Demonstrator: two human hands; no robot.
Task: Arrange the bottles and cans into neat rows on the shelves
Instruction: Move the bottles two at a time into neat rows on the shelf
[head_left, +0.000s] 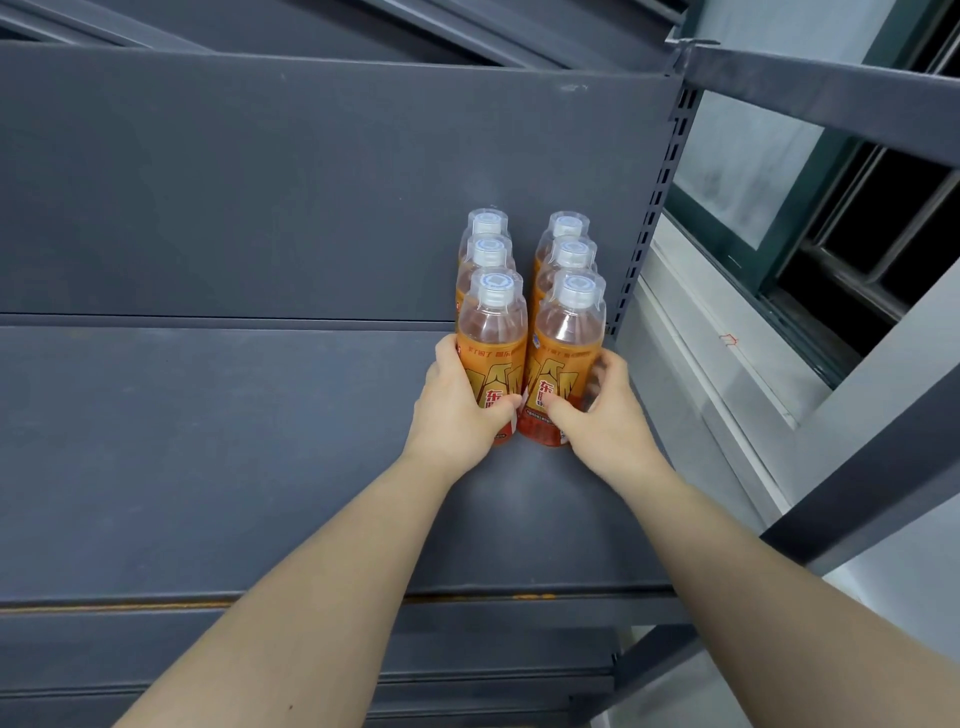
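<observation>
Six clear plastic bottles of orange drink (565, 258), white-capped, stand in two rows of three on a dark grey metal shelf (208, 441).
The rows stand side by side at the shelf's right end, near the perforated upright (649, 208). The left hand (457, 410) curls round the front-left bottle (493, 332); the right hand (602, 410) curls round the front-right bottle (569, 338).

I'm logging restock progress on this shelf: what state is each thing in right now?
Front left bottle: upright, capped, gripped by left hand.
Front right bottle: upright, capped, gripped by right hand.
Left rear bottles: upright, capped, untouched.
Right rear bottles: upright, capped, untouched.
Shelf: holds two rows of three at its right end.
</observation>
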